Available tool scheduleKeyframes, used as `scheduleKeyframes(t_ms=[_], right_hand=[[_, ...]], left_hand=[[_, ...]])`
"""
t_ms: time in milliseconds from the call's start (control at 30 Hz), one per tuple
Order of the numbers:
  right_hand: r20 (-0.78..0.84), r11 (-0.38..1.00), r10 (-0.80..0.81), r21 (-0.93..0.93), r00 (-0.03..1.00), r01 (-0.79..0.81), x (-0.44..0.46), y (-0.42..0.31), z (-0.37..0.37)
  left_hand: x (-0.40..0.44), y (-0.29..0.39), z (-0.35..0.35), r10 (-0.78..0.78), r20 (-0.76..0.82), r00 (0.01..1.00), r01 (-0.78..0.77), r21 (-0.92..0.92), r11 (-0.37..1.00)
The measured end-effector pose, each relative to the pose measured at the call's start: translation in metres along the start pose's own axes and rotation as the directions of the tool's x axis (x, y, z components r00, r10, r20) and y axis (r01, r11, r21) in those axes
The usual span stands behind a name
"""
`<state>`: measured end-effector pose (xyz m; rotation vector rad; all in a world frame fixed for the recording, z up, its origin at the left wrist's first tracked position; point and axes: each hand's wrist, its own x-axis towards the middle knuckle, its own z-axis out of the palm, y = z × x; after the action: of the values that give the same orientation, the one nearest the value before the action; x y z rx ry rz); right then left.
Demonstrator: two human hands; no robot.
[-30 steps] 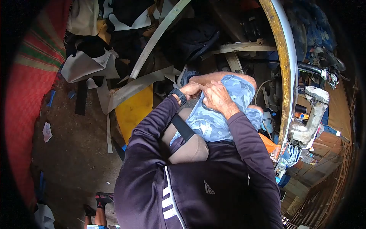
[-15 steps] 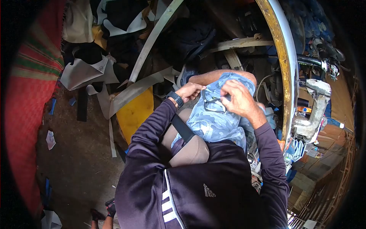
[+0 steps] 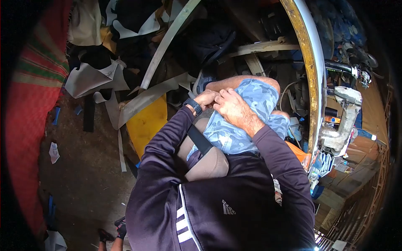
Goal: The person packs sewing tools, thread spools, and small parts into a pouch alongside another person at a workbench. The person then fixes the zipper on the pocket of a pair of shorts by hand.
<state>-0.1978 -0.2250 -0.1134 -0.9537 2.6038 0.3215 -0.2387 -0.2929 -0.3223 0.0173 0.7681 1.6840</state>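
My left hand (image 3: 205,99), with a watch (image 3: 193,106) on its wrist, has its fingers closed above my lap. My right hand (image 3: 231,108) is drawn up against it, fingers bent and fingertips meeting those of the left. Whatever lies between the fingers is hidden. Under both hands are blue camouflage shorts (image 3: 230,136). A grey-brown padded piece with a rounded end (image 3: 209,164) rests nearer my body, a dark band (image 3: 198,139) across it.
To the right rise a curved yellow-edged bar (image 3: 310,75) and a worn whitish metal machine part (image 3: 345,119). Yellow sheet (image 3: 147,125), pale strips and cut scraps (image 3: 90,79) litter the floor at left. A red striped cloth (image 3: 31,125) hangs at far left.
My right hand has moved left and down to meet my left hand. The black looped strip seen between them before is now out of sight. An orange item shows beside my right forearm.
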Motion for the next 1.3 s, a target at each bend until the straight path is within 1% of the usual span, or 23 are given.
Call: scheduleKeyframes(t_ms=[33,100,133,167,200,267,333,367,467,533,600,633,667,733,767,800,867,900,967,1067,1100,1233,1300], right_hand=[[0.003,1.000,-0.022,0.008,1.000,0.022,-0.002,0.001,-0.004],[0.007,0.997,-0.072,0.029,0.997,0.071,-0.012,-0.001,-0.011],[0.022,0.996,-0.075,0.053,0.997,0.073,-0.018,-0.001,-0.017],[0.036,0.994,-0.076,0.076,0.996,0.074,-0.024,0.000,-0.025],[0.052,0.993,-0.074,0.101,0.996,0.069,-0.030,0.000,-0.033],[0.059,0.994,-0.075,0.087,0.995,0.070,-0.039,0.000,-0.051],[0.110,0.997,-0.055,0.057,0.992,0.049,-0.047,-0.002,-0.061],[0.083,0.993,-0.045,0.115,0.996,0.035,-0.050,0.000,-0.065],[-0.032,0.948,0.233,0.231,0.972,-0.220,-0.065,0.005,-0.091],[-0.052,0.932,0.302,0.224,0.952,-0.283,-0.075,0.016,-0.096],[-0.052,0.921,0.321,0.252,0.946,-0.299,-0.081,0.027,-0.091],[-0.049,0.905,0.339,0.292,0.940,-0.311,-0.078,0.027,-0.089],[-0.048,0.897,0.335,0.323,0.941,-0.302,-0.075,0.025,-0.084],[-0.048,0.881,0.322,0.382,0.946,-0.281,-0.066,0.020,-0.072],[-0.019,0.865,0.327,0.410,0.945,-0.291,-0.061,0.016,-0.069],[-0.035,0.861,0.321,0.427,0.946,-0.277,-0.056,0.013,-0.062],[-0.061,0.851,0.309,0.464,0.949,-0.247,-0.049,0.010,-0.046],[-0.005,0.849,0.306,0.455,0.952,-0.270,-0.047,0.008,-0.044],[0.043,0.863,0.253,0.441,0.967,-0.245,-0.042,0.008,-0.034],[0.056,0.878,0.226,0.422,0.972,-0.228,-0.037,0.008,-0.029],[0.039,0.883,0.223,0.415,0.974,-0.219,-0.036,0.008,-0.025],[-0.072,0.888,0.244,0.417,0.967,-0.193,-0.034,0.008,-0.012],[-0.062,0.894,0.227,0.409,0.972,-0.183,-0.030,0.007,-0.017]], left_hand=[[-0.010,0.011,0.001,-0.002,0.013,1.000,0.001,0.090,0.996],[0.021,-0.017,-0.010,0.006,0.016,1.000,-0.008,0.126,0.992],[0.021,-0.015,-0.006,0.011,0.018,1.000,-0.014,0.145,0.989],[0.018,-0.014,-0.004,-0.028,-0.011,1.000,0.030,0.220,0.975],[0.002,-0.003,0.006,-0.006,0.021,1.000,0.002,0.194,0.981],[0.003,-0.004,0.014,-0.008,-0.016,1.000,0.010,0.177,0.984],[0.009,-0.012,0.010,0.109,0.078,0.991,-0.126,0.254,0.959],[0.013,-0.016,0.008,0.163,0.129,0.978,-0.194,0.288,0.938],[-0.001,-0.004,0.001,0.355,0.057,0.933,-0.359,0.210,0.910],[-0.012,0.007,-0.006,0.463,0.125,0.877,-0.479,0.186,0.858],[-0.051,0.042,-0.002,0.363,0.332,0.871,-0.466,0.322,0.824],[-0.057,0.044,0.001,0.340,0.431,0.836,-0.484,0.286,0.827],[-0.059,0.043,0.001,0.278,0.460,0.844,-0.450,0.324,0.832],[-0.069,0.046,0.007,0.194,0.473,0.859,-0.439,0.486,0.756],[-0.067,0.040,0.005,0.199,0.493,0.847,-0.472,0.525,0.708],[-0.070,0.039,0.006,0.189,0.483,0.855,-0.462,0.545,0.700],[-0.068,0.028,0.009,0.350,0.460,0.816,-0.578,0.619,0.532],[-0.067,0.023,0.010,0.408,0.463,0.787,-0.617,0.625,0.479],[-0.065,0.017,0.008,0.516,0.471,0.715,-0.680,0.640,0.357],[-0.078,0.033,0.006,0.455,0.421,0.785,-0.603,0.690,0.400],[-0.082,0.036,0.005,0.497,0.424,0.757,-0.624,0.694,0.358],[-0.091,0.054,0.006,0.479,0.446,0.756,-0.614,0.736,0.284],[-0.092,0.055,0.006,0.474,0.452,0.755,-0.609,0.751,0.255]])
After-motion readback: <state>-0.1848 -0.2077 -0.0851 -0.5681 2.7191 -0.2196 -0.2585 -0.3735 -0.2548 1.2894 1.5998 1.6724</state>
